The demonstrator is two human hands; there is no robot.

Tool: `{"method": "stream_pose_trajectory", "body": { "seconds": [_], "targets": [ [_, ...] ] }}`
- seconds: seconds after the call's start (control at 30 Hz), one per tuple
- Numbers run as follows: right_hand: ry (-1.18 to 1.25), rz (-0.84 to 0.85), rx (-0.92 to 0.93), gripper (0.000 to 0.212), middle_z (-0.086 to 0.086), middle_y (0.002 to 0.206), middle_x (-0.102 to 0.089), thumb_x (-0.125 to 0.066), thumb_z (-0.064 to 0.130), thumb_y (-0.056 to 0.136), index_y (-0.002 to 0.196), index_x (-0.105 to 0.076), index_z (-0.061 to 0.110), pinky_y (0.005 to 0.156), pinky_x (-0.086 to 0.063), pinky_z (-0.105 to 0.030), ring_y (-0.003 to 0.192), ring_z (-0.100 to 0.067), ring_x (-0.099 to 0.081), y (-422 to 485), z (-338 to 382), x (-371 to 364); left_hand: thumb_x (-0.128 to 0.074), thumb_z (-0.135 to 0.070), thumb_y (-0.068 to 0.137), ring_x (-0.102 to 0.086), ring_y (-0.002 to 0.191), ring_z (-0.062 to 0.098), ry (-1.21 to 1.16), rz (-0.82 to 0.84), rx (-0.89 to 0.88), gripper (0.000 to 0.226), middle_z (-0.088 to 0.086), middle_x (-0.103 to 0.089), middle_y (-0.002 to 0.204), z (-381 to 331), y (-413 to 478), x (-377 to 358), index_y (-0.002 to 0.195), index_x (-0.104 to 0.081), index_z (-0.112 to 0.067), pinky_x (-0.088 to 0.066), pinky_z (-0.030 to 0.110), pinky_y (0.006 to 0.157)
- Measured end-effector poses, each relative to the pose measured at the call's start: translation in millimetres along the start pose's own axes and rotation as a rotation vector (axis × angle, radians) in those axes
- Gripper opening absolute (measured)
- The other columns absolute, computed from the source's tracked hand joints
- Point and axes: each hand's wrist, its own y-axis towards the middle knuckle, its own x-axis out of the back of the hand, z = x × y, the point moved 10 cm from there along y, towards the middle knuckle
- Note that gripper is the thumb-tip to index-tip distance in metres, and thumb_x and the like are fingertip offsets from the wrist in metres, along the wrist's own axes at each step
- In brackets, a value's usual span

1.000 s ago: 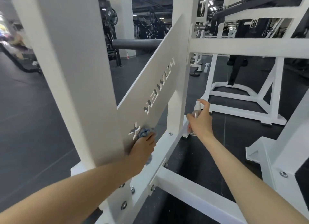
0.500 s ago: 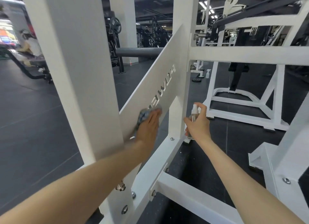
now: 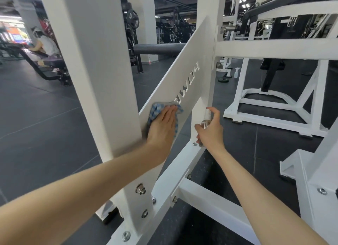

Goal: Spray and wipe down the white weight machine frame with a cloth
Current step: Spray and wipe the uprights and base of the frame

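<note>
The left hand, fingers straight, is pressing the cloth on the slanted frame panel, which is rising up-right beyond it; the right hand is gripping the spray bottle.

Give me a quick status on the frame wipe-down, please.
Left hand flat, pressing blue cloth on the slanted white panel. Right hand grips spray bottle, forefinger on nozzle. Nothing blocking the panel.

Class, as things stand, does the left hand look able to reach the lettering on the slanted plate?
Probably yes: the left hand presses the cloth on that plate just below the lettering, nothing between them.
</note>
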Motion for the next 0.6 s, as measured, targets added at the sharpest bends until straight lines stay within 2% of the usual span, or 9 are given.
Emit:
{"method": "stream_pose_trajectory", "body": {
  "seconds": [0.1,0.17,0.23,0.33,0.37,0.43,0.5,0.6],
  "targets": [
    [0.022,0.023,0.098,0.055,0.000,0.074,-0.049,-0.057,-0.004,0.083,0.126,-0.036,0.023,0.040,-0.047,-0.022,0.051,-0.020,-0.050,-11.7,16.5,-14.3,-0.032,-0.031,0.106,0.015,0.149,0.037,0.016,0.035,-0.010,0.076,0.023,0.017,0.161,-5.9,-17.3,-9.3,0.147,0.018,0.009,0.013,0.044,0.117],
    [0.059,0.002,0.124,0.055,0.000,0.073,-0.049,-0.058,-0.005,0.083,0.127,-0.036,0.020,0.040,-0.043,-0.016,0.052,-0.017,-0.049,-14.8,19.9,-13.1,-0.027,-0.027,0.108,0.014,0.150,0.036,0.006,0.115,-0.084,0.068,0.022,0.015,0.162,-22.5,-38.6,-21.9,0.149,0.014,0.008,0.012,0.043,0.118],
    [0.083,-0.005,0.114,0.054,0.001,0.074,-0.049,-0.058,-0.004,0.083,0.127,-0.036,0.020,0.040,-0.043,-0.015,0.054,-0.016,-0.050,-16.3,16.6,-11.6,-0.028,-0.026,0.108,0.008,0.150,0.037,-0.043,0.159,-0.174,0.062,0.022,0.008,0.163,-44.6,-58.3,-30.6,0.153,0.000,0.006,0.009,0.044,0.119],
    [0.060,-0.007,0.094,0.056,0.003,0.085,-0.049,-0.061,-0.001,0.083,0.128,-0.036,0.022,0.044,-0.045,-0.012,0.064,-0.015,-0.054,-18.8,7.0,-10.1,-0.038,-0.023,0.105,-0.010,0.148,0.042,-0.007,0.239,-0.317,0.052,0.024,-0.017,0.160,-84.6,-81.5,-40.7,0.149,-0.031,0.003,-0.003,0.050,0.119],
    [0.054,-0.003,0.086,0.057,0.000,0.092,-0.050,-0.062,0.000,0.084,0.128,-0.035,0.023,0.046,-0.046,-0.013,0.066,-0.017,-0.056,-19.6,3.2,-10.2,-0.039,-0.022,0.105,-0.013,0.147,0.043,0.016,0.302,-0.389,0.048,0.024,-0.022,0.159,-102.2,-87.4,-49.8,0.147,-0.037,0.001,-0.005,0.052,0.119],
    [0.051,0.007,0.072,0.058,-0.005,0.104,-0.049,-0.062,0.001,0.084,0.128,-0.035,0.026,0.047,-0.049,-0.017,0.068,-0.021,-0.058,-20.4,-2.4,-10.3,-0.043,-0.024,0.105,-0.013,0.147,0.042,0.097,0.348,-0.496,0.048,0.020,-0.021,0.160,-126.4,-90.4,-63.7,0.149,-0.037,-0.004,-0.006,0.054,0.118],
    [0.038,0.021,0.053,0.059,-0.004,0.108,-0.048,-0.063,0.002,0.084,0.128,-0.034,0.029,0.049,-0.053,-0.022,0.073,-0.026,-0.061,-20.0,-7.5,-9.8,-0.047,-0.025,0.104,-0.016,0.147,0.036,0.138,0.241,-0.561,0.050,0.015,-0.020,0.162,-140.2,-80.2,-67.4,0.150,-0.036,-0.008,-0.011,0.050,0.119],
    [0.038,0.025,0.010,0.057,-0.006,0.103,-0.049,-0.061,0.000,0.085,0.125,-0.035,0.032,0.051,-0.057,-0.034,0.076,-0.038,-0.061,-21.8,-16.3,-7.6,-0.040,-0.023,0.106,-0.015,0.147,0.033,0.088,0.158,-0.539,0.048,0.012,-0.016,0.163,-151.6,-62.3,-78.2,0.151,-0.032,-0.007,-0.012,0.042,0.119]
  ]
}}
